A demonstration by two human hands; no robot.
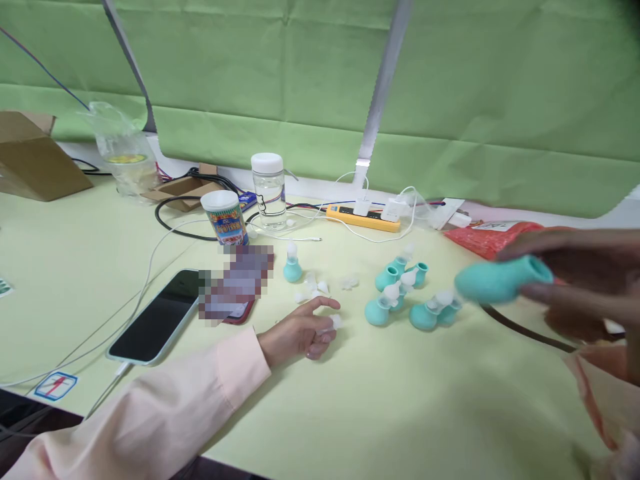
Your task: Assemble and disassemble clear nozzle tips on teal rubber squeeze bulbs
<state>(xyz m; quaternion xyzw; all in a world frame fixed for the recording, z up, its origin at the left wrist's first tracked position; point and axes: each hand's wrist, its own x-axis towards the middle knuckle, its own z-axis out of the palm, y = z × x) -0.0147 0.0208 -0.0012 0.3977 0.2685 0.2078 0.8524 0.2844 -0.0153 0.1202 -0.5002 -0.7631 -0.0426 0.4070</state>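
My left hand (pixel 301 331) rests near the middle of the table. Its thumb and curled fingers pinch a small translucent white plastic piece (pixel 335 323), while the index finger stretches forward. At the right, my right hand (pixel 583 273), blurred, grips a teal rubber bulb (pixel 493 280) above the table, its open neck pointing right. Between the hands stand several more teal bulbs, one (pixel 377 312) with a translucent white fitting in its neck and another (pixel 387 278) with an open neck. A single fitted bulb (pixel 293 267) stands apart beyond my left hand. Loose white plastic pieces (pixel 314 287) lie near it.
A black-screened phone (pixel 157 320) and a blurred-out red-edged phone (pixel 243 313) lie left. Behind them stand a printed paper cup (pixel 227 220) and a clear bottle (pixel 270 193). A yellow power strip (pixel 367 219), cables, red plastic packaging (pixel 480 239) and a cardboard box (pixel 40 160) line the back.
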